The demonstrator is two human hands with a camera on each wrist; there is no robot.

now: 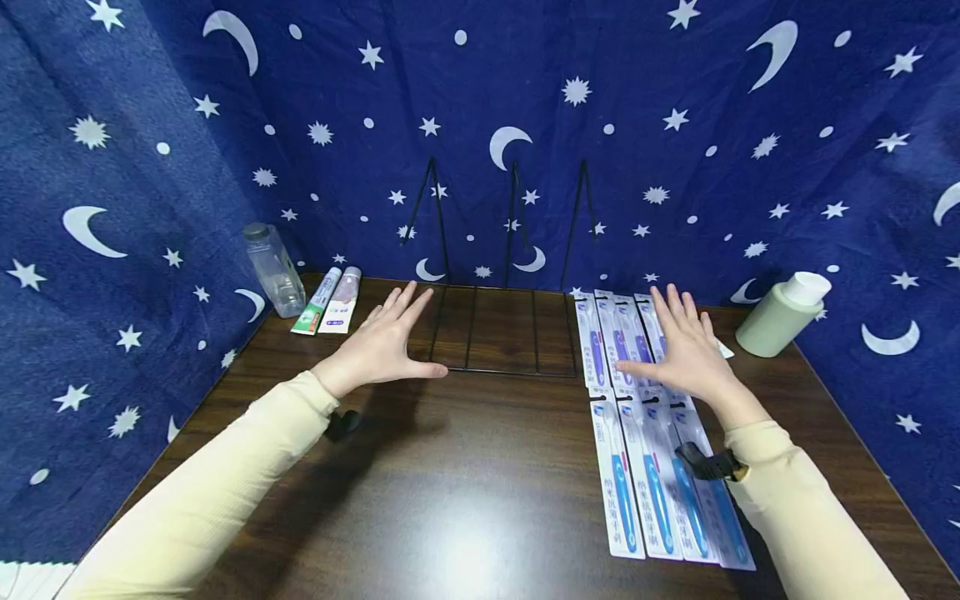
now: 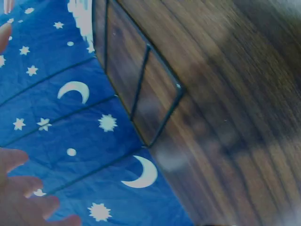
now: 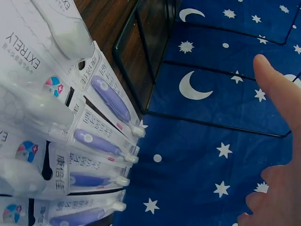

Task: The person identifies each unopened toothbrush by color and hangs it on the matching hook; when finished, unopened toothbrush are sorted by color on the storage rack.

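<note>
With left hand (image 1: pixel 386 337) and right hand (image 1: pixel 686 354) empty, fingers spread wide, best to pinch toothbrush packs (image 1: pixel 654 471), lying in two rows on surface (image 1: pixel 450 450) just right of black wire rack (image 1: pixel 536 333), by card edges, without knocking rack wires.

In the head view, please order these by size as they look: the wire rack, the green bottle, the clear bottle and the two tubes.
1. Wire rack
2. Green bottle
3. Clear bottle
4. Left tube and right tube: too alike to rank.
</note>
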